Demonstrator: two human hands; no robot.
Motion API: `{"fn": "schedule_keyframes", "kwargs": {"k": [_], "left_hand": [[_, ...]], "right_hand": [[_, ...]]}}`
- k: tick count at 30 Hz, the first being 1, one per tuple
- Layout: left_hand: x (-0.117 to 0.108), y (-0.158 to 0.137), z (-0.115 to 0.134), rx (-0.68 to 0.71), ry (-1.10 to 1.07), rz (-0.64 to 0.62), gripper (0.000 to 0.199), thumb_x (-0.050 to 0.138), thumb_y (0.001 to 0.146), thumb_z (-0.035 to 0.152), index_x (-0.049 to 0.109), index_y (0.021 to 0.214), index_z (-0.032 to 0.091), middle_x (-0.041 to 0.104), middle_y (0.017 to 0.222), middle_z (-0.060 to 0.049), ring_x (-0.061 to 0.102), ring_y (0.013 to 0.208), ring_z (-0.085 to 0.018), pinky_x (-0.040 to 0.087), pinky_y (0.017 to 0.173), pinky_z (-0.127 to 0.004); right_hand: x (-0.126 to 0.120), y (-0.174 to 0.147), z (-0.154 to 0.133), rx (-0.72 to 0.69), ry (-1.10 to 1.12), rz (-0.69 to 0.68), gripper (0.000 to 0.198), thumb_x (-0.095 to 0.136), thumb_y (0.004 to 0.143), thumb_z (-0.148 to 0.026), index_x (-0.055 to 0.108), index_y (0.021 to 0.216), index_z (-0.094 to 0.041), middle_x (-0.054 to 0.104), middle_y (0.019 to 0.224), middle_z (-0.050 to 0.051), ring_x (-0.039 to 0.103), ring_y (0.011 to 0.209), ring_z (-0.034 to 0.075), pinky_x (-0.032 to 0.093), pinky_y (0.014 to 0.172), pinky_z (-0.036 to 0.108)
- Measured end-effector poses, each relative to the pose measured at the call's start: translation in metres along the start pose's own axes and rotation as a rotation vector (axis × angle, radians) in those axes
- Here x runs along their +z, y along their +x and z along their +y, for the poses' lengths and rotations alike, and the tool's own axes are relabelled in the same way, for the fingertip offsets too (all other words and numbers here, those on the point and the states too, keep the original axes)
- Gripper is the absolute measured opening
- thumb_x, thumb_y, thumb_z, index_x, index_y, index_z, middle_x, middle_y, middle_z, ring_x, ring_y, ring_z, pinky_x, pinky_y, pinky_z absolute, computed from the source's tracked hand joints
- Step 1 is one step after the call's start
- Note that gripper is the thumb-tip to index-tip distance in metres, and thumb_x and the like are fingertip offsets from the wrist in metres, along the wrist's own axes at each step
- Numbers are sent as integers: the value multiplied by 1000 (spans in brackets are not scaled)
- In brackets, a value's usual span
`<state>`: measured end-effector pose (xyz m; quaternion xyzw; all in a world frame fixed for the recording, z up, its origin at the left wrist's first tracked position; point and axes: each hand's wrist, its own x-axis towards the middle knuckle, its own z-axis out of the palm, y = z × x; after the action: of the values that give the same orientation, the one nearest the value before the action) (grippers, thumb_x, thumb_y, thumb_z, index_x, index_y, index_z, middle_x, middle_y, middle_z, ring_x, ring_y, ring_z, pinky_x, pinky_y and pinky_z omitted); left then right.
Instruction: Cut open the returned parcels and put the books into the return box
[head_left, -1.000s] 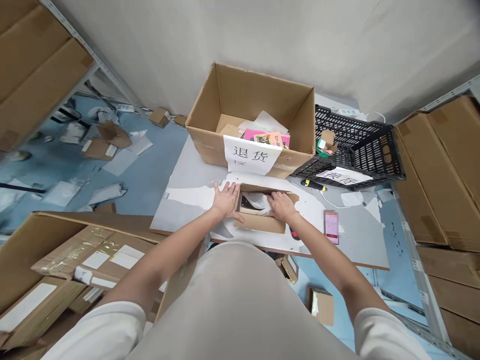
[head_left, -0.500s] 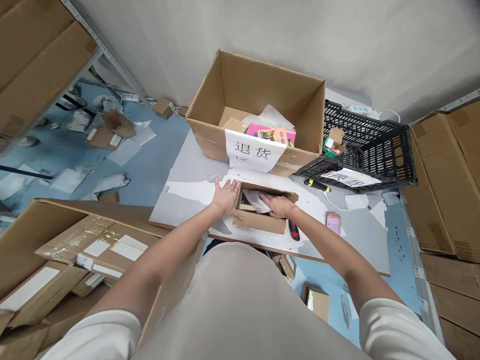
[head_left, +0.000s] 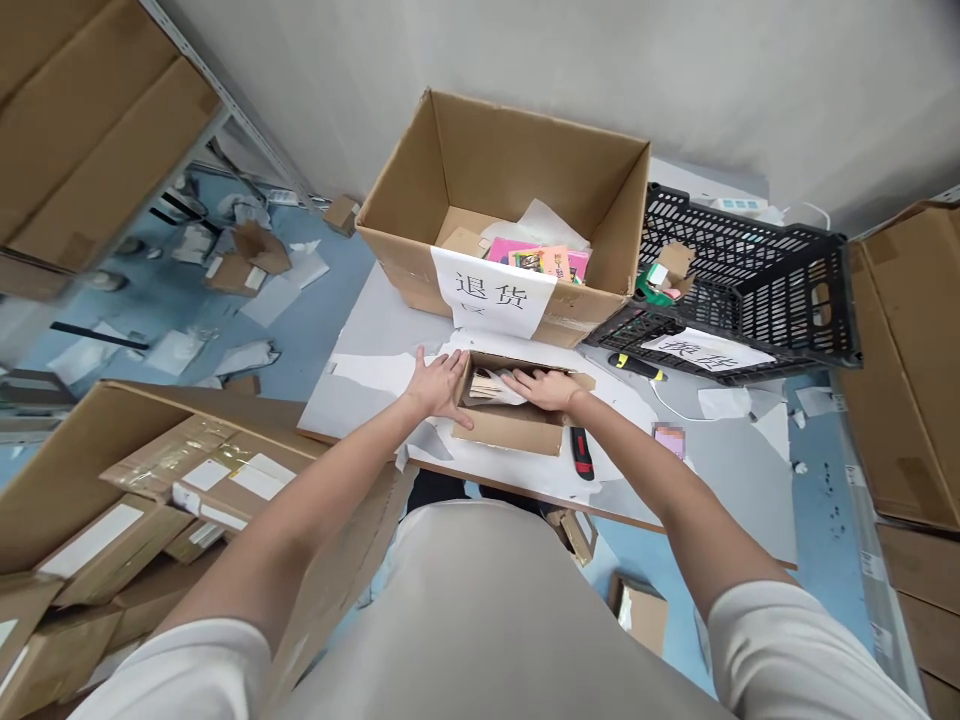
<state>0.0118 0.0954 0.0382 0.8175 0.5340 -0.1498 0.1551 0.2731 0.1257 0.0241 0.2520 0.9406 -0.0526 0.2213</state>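
A small open cardboard box (head_left: 510, 430) lies near the front edge of the worktable, between my hands. My left hand (head_left: 437, 385) rests against its left end, fingers spread and thumb toward the near side. Inside the box, my right hand (head_left: 551, 388) has its fingers on a sheet of thin white paper (head_left: 512, 394); its thumb is hidden. Left of the paper, a pale tan layered stack (head_left: 484, 383) shows in the box. A red and black box cutter (head_left: 581, 453) lies just right of the box.
Behind stands a large carton (head_left: 405, 285) with pink booklets (head_left: 517, 250) and a paper label. A black crate (head_left: 795, 300) is at right, near a yellow and black tool (head_left: 636, 367) and a phone-like pink object (head_left: 670, 440). A carton of parcels (head_left: 142, 395) stands at left.
The white paper has shifted under my right hand, baring more of the tan stack at the box's left. My left hand stays at the box's end. The view has turned slightly.
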Motion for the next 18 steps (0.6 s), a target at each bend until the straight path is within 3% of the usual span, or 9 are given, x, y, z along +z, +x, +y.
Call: {"fn": "schedule_keyframes", "kwargs": {"k": [2,8,12,18], "left_hand": [[-1,-2,1,-6,0,-8,128,55,52,80,5,147,10,15,152,-22,21,134,-43,-8,103,-65],[-4,-5,3,-22,-30,-7,127,58,52,78,7,148,11,14,152,-21,27,132,-41,-11,103,-65],[-6,-4,2,-14,-55,2,127,59,51,78,8,148,14,15,152,-21,28,131,-41,-10,104,-64],[-7,-12,2,-26,-72,10,131,61,46,79,11,147,13,19,150,-23,27,131,-45,-8,102,-68]], "right_hand": [[0,1,-5,-7,-10,20,57,14,93,-15,5,147,-29,32,146,18,62,95,29,50,69,41],[1,0,-15,214,87,-6,62,22,90,-11,6,148,-24,50,129,19,64,93,26,50,76,40],[-3,-1,-19,210,110,-41,61,24,89,-10,16,147,-27,52,128,16,64,97,28,49,79,43],[-37,-9,-30,459,180,-21,40,34,86,-7,48,123,-15,63,113,17,65,95,25,49,78,37]]}}
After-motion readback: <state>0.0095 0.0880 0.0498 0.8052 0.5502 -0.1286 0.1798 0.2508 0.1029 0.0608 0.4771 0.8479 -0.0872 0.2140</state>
